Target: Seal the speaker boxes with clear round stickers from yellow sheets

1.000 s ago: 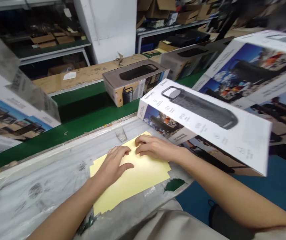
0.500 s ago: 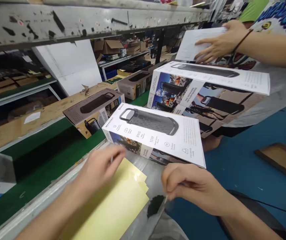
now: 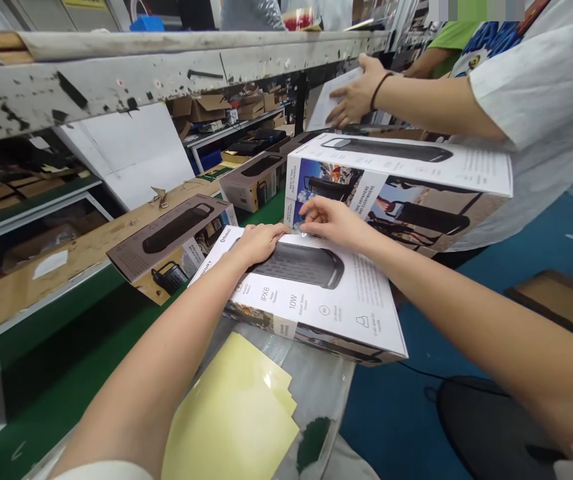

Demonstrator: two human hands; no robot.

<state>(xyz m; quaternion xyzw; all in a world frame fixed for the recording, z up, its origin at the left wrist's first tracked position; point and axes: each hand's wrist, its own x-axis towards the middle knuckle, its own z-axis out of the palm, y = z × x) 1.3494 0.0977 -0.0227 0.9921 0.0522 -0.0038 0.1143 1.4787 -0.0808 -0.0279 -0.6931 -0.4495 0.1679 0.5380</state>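
Observation:
A white speaker box (image 3: 336, 313), printed with a dark portable speaker, lies on the ledge in front of me. My left hand (image 3: 261, 243) rests on its top face near the far edge, fingers extended and lying on the cardboard. Beside it, my right hand (image 3: 333, 223) has curled fingers, thumb and fingertips together at the box's far edge. Whatever the pinch may hold is too small to make out. Yellow sheets (image 3: 231, 413) lie in a stack on the ledge, nearer to me than the box.
Behind is a larger printed box (image 3: 396, 180). A co-worker's hand (image 3: 353, 93) touches a white carton (image 3: 329, 100) beyond it. Brown-toned speaker boxes (image 3: 176, 233) stand on the green belt (image 3: 81, 353) at left. A paint-chipped beam (image 3: 156, 80) crosses above.
Both my hands have moved from near the yellow sheets and the ledge's front edge up to the speaker box's far edge. The co-worker's hand and white carton have shifted left in view.

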